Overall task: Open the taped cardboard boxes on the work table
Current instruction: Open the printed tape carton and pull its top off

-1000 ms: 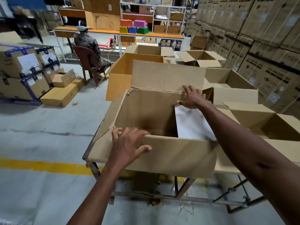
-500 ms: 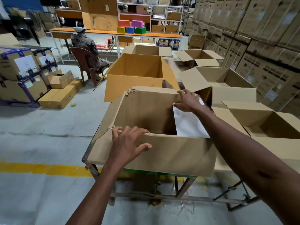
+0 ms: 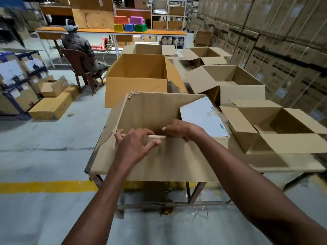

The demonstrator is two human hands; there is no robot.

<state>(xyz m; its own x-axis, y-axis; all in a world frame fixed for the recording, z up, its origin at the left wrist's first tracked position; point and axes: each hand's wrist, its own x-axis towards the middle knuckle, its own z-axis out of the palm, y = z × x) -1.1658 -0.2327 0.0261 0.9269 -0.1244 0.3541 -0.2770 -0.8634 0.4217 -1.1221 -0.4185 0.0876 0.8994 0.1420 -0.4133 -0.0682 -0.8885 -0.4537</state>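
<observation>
both hands are gripping the near rim of the box (image 3: 159,110) at centre frame: the left hand (image 3: 134,145) is curling fingers over the edge, and the right hand (image 3: 178,129) is pinching it just beside. the box is sitting open on the counter (image 3: 200,190), a white sheet (image 3: 200,115) leaning inside. further open boxes (image 3: 139,75) are standing behind.

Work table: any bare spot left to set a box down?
None visible. Open boxes crowd the work table, and both the left hand and right hand grip the near box. Bare room: the concrete floor left of the table, above the yellow line.
</observation>
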